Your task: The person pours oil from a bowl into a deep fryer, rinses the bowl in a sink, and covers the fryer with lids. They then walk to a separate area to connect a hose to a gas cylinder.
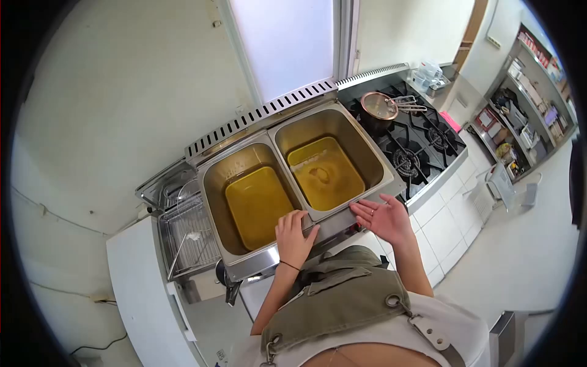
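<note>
Two deep steel fryer basins stand side by side before me, each with yellow oil in the bottom. My left hand [295, 238] is at the front rim between them, palm down, thumb apart from the fingers, holding nothing. Its fingertips overlap the corner of the left basin [215, 177]. Palm up and open, my right hand [388, 220] is at the front right corner of the right basin [370, 150], its fingertips close to the rim. Some ripples and a small ring of froth show on the oil [327, 174] in the right basin.
To the right is a black gas stove [408, 162] with a lidded copper-coloured pot [379, 109] on a back burner. A wire rack [191, 226] sits left of the fryer, beside a white counter [137, 287]. Stocked shelves [532, 101] stand far right.
</note>
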`<state>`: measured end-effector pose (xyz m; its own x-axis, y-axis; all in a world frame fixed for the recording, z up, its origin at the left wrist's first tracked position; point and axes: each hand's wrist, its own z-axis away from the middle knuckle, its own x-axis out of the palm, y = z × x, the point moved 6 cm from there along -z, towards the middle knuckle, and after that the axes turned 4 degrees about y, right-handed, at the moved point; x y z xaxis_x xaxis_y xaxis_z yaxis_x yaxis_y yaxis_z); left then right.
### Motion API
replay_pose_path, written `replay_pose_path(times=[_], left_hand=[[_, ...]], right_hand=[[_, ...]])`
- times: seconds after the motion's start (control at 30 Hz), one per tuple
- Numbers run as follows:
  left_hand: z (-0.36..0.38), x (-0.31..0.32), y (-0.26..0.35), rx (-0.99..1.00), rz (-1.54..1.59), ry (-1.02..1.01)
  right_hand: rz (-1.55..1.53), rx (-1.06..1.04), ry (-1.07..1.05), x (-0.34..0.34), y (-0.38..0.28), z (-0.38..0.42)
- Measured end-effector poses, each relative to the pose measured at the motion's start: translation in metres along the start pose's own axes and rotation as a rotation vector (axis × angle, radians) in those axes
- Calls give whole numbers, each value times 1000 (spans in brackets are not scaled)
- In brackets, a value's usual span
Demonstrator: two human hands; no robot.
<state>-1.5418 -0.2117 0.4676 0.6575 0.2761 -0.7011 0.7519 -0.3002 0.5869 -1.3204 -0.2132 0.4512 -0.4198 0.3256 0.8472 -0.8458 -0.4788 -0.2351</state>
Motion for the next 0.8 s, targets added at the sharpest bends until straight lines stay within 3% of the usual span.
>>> replay_pose_path(times=[0.23,0.37,0.63,0.8], left_hand=[[-8,2,3,-115,-76,113],[-10,2,5,-129,-80,126],[-9,3,3,-96,-44,95],[-6,4,2,-98,-36,101]], right_hand=[[-119,325,31,25,45,-9],[-179,359,114,22,48,-12],[39,277,39,12,52,-15],[20,245,41,12,55,-13]])
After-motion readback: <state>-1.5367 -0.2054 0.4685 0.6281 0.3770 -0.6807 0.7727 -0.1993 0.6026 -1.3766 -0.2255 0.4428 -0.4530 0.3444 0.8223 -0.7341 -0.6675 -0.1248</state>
